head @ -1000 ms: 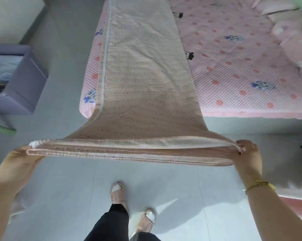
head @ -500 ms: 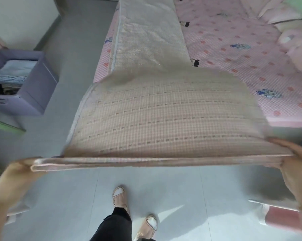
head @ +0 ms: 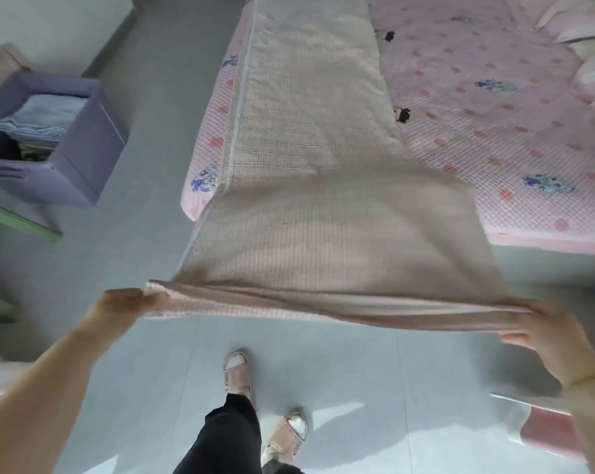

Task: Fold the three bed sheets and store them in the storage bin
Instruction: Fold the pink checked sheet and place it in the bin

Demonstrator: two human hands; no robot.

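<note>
A purple storage bin [head: 84, 148] stands on the grey floor [head: 159, 107], well to the left of the bed [head: 494, 107], with folded sheets [head: 46, 118] stacked inside it, a pale blue one on top. Nearer, the left hand [head: 121, 307] grips one corner of the beige checked sheet [head: 323, 217], its fingers curled round the layered hem. The sheet runs as a long strip along the bed's left edge, comes off the near edge and hangs taut in the air above the floor, held between both hands. Below that span stand the person's feet in pink sandals [head: 236, 369]. The right hand [head: 545, 333] pinches the opposite corner. It is blurred, but the cloth is bunched in its fingers.
</note>
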